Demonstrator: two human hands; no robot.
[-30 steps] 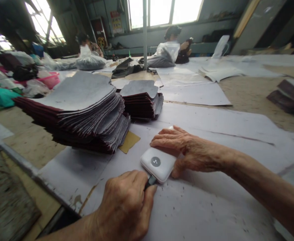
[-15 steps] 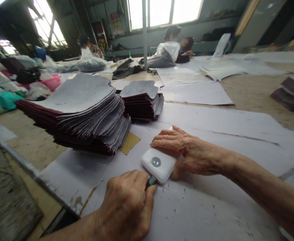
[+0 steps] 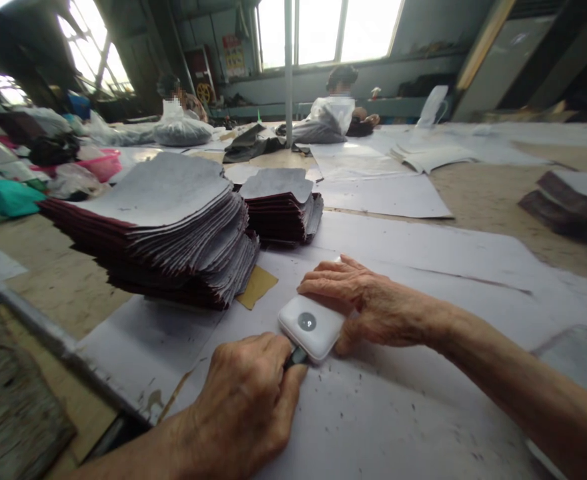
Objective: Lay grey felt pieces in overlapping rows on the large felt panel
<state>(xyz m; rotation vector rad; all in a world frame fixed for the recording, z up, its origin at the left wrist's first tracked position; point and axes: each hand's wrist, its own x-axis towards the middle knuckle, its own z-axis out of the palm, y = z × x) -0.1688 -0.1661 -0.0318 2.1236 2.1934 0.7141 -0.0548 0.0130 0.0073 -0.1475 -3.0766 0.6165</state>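
Observation:
A flat white box with rounded corners point(image 3: 318, 340) and a round grey display lies on the white paper sheet point(image 3: 373, 407). My right hand point(image 3: 363, 303) grips the far part of this box, fingers along its far edge and thumb at its near right side. My left hand point(image 3: 251, 393) is closed, with thumb and index finger pinching a short dark plug point(image 3: 296, 358). That plug meets the box's near left edge; how deep it sits there I cannot tell. Any cable behind it is hidden by my left hand.
A tall stack of grey-topped maroon sheets point(image 3: 173, 233) stands left of the box, a smaller stack point(image 3: 283, 207) behind. Another stack point(image 3: 573, 203) is at the right. A yellowish scrap point(image 3: 257, 287) lies close by. Across the table are a post point(image 3: 288, 80), filled plastic bags and people.
The view has shifted slightly. Both hands keep their hold on the white box and dark plug, with little other movement. Across the table, a person's head is no longer visible.

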